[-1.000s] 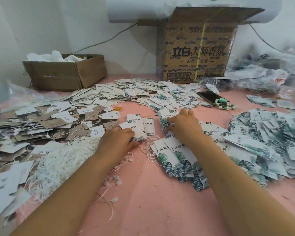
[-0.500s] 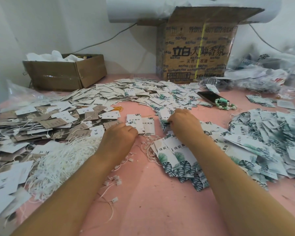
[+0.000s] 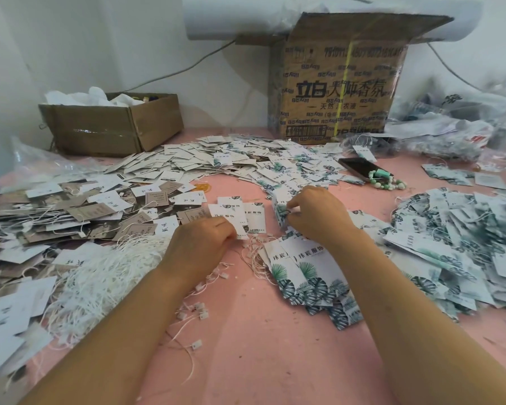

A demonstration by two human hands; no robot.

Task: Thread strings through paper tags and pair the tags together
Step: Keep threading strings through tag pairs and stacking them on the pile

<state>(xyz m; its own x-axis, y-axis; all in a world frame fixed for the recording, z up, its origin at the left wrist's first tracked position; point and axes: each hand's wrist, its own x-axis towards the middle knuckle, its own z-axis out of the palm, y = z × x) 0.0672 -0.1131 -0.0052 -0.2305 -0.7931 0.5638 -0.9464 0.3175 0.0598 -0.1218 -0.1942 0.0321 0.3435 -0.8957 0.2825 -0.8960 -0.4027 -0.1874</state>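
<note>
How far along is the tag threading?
Done, apparently: strung leaf tags heaped at right. In hand: right hand pinches a small tag stack; left hand curls at loose tags, grip hidden. Left: a big white string bundle, so plenty remains.

hands (image 3: 205, 241) (image 3: 319, 214) 2 | boxes (image 3: 111, 127) (image 3: 339, 89) 2 | phone (image 3: 360, 168) 1 | bracelet (image 3: 386, 184) 1 | tags (image 3: 205, 159) too many to count

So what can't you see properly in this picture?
Head view: what the left hand pinches, if anything; its curled fingers cover it.
Head view: whether string runs through the white leaf-printed paper tag that the right hand pinches; fingers hide it.
Head view: inside the tall brown printed cardboard box; its front wall blocks it.
Head view: the clear plastic bags at the right edge; blurred and cut off.
</note>
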